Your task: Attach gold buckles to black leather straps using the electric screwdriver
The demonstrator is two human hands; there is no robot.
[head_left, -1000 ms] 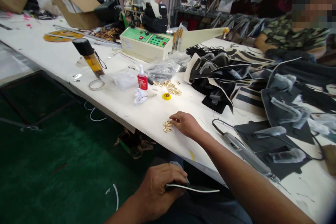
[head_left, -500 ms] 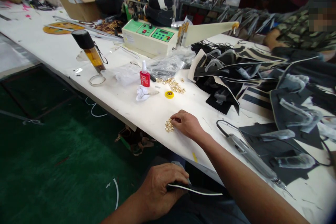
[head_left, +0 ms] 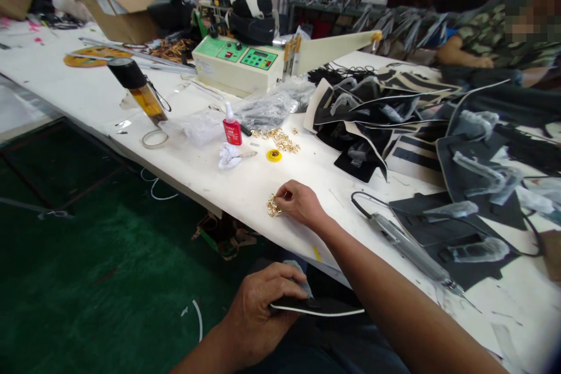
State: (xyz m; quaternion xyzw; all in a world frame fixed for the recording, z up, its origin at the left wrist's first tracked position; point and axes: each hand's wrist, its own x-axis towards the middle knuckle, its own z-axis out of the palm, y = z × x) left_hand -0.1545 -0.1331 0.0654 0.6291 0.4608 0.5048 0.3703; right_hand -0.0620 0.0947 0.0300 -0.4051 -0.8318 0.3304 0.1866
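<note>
1. The right hand (head_left: pixel 298 204), at frame centre, pinches its fingertips narrowly on a small heap of gold metal rings (head_left: pixel 274 206) lying near the white table (head_left: pixel 79 85) edge.
2. The left hand (head_left: pixel 263 318), low in the frame, grips a flat black piece with a white edge (head_left: pixel 322 307) below the table edge.
3. Above the right hand: a yellow tape roll (head_left: pixel 274 155), more scattered gold fittings (head_left: pixel 280 139), a red glue bottle (head_left: pixel 232 128).
4. Right of centre: a grey pen-like corded tool (head_left: pixel 407 248) and black cut pieces (head_left: pixel 438 128).

Bare table (head_left: pixel 245 184) before red bottle (head_left: pixel 231 127)
</note>
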